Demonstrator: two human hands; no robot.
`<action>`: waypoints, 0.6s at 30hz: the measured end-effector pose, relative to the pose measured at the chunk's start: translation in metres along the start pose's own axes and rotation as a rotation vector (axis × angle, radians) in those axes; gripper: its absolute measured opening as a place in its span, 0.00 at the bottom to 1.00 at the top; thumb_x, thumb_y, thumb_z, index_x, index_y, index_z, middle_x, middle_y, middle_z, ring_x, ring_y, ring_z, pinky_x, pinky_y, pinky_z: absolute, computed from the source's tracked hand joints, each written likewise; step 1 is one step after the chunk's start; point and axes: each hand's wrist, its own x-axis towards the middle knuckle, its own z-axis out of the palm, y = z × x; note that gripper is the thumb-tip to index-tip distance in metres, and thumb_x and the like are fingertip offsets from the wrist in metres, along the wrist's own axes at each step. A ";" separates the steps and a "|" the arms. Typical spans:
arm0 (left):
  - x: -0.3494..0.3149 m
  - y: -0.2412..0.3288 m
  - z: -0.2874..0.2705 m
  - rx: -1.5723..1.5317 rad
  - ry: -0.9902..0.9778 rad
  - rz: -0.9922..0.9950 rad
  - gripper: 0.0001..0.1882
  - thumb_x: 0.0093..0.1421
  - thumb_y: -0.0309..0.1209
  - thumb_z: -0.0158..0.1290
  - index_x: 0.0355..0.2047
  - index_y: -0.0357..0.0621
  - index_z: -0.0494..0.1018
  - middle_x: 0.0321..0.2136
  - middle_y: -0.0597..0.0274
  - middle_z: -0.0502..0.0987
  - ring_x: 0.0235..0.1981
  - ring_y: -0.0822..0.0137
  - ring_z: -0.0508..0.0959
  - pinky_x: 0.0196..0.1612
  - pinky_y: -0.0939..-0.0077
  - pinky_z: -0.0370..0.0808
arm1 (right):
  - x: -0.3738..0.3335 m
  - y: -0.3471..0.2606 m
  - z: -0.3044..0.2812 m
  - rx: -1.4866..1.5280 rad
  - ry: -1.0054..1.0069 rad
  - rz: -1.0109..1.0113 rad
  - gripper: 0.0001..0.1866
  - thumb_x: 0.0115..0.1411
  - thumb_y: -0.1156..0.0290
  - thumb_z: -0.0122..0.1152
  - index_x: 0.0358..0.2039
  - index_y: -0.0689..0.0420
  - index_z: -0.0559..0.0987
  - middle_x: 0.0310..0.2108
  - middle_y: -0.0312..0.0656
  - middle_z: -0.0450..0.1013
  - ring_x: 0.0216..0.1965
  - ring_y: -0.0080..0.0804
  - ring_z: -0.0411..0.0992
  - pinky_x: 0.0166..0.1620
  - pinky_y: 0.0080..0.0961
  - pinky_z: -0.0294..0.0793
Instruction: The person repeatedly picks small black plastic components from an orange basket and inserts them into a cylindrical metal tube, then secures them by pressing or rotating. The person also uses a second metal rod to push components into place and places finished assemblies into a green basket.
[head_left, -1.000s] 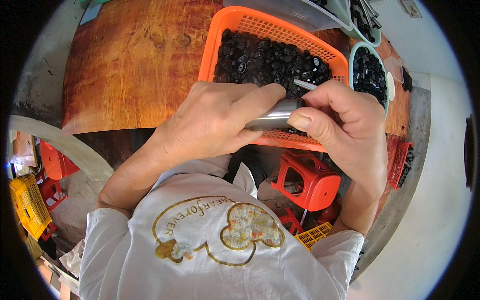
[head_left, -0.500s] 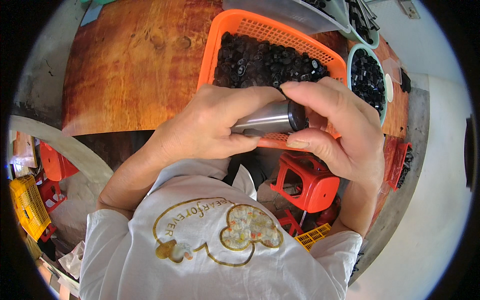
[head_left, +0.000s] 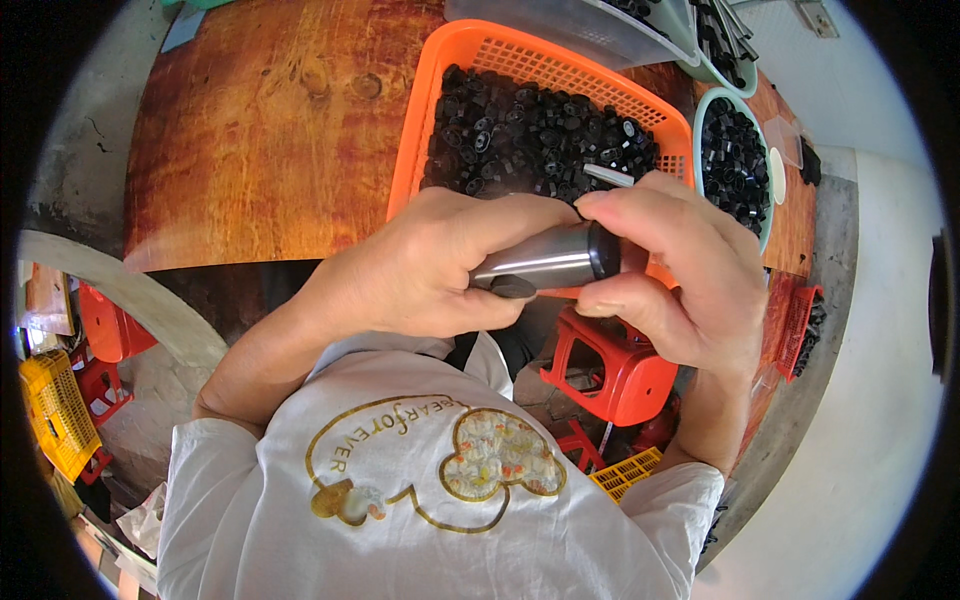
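My left hand [head_left: 420, 265] is closed round a shiny metal tube [head_left: 545, 258], held at a slight tilt above the near edge of the orange basket. A black end cap [head_left: 604, 250] covers the tube's right end. By my left thumb tip shows a small dark oval piece [head_left: 512, 287]; whether it is held, I cannot tell. My right hand [head_left: 695, 270] curls round the capped end, forefinger above and thumb below. Beyond the right forefinger a thin silver strip [head_left: 608, 176] sticks out over the basket; its other end is hidden behind the hand.
An orange basket [head_left: 408, 150] of small black plastic parts stands on the wooden table [head_left: 260, 130]. Right of it is a pale green tub [head_left: 768, 215] of black pieces. Behind stands a clear bin [head_left: 560, 35]. Red stools [head_left: 640, 385] are below the table edge.
The tube has moved slightly right and nearer to me, with both hands. A thin silver strip now shows beyond my right forefinger. More of the basket's parts are visible.
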 end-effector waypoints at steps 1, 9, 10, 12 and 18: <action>0.000 0.001 -0.002 -0.075 -0.043 -0.019 0.25 0.48 0.20 0.59 0.49 0.38 0.71 0.32 0.54 0.79 0.29 0.62 0.81 0.31 0.71 0.77 | 0.001 0.000 -0.002 0.002 0.007 -0.035 0.26 0.46 0.61 0.72 0.40 0.66 0.77 0.28 0.44 0.74 0.22 0.31 0.69 0.23 0.23 0.65; 0.005 0.003 -0.018 -0.471 -0.370 -0.212 0.22 0.52 0.23 0.56 0.49 0.36 0.72 0.34 0.60 0.78 0.30 0.75 0.76 0.32 0.78 0.74 | 0.000 0.000 -0.001 0.038 -0.012 -0.124 0.24 0.54 0.55 0.65 0.38 0.66 0.77 0.28 0.45 0.74 0.25 0.35 0.72 0.24 0.25 0.69; 0.006 0.003 -0.017 -0.475 -0.366 -0.199 0.22 0.51 0.23 0.56 0.49 0.36 0.72 0.33 0.59 0.78 0.29 0.74 0.76 0.31 0.78 0.73 | -0.001 -0.001 0.000 0.043 -0.014 -0.113 0.24 0.55 0.55 0.64 0.38 0.66 0.77 0.28 0.45 0.74 0.25 0.35 0.71 0.24 0.25 0.68; 0.007 0.004 -0.015 -0.427 -0.322 -0.162 0.23 0.50 0.23 0.56 0.49 0.36 0.72 0.33 0.58 0.78 0.28 0.72 0.76 0.31 0.77 0.73 | -0.003 0.000 0.000 0.053 -0.002 -0.092 0.23 0.55 0.56 0.64 0.37 0.66 0.77 0.27 0.45 0.74 0.25 0.34 0.70 0.24 0.25 0.68; 0.013 0.003 -0.012 -0.340 -0.262 -0.183 0.23 0.49 0.24 0.56 0.49 0.38 0.72 0.32 0.57 0.78 0.30 0.68 0.77 0.33 0.74 0.73 | -0.003 0.002 -0.007 0.072 -0.042 0.028 0.22 0.54 0.59 0.66 0.39 0.66 0.75 0.29 0.45 0.73 0.25 0.31 0.68 0.26 0.23 0.66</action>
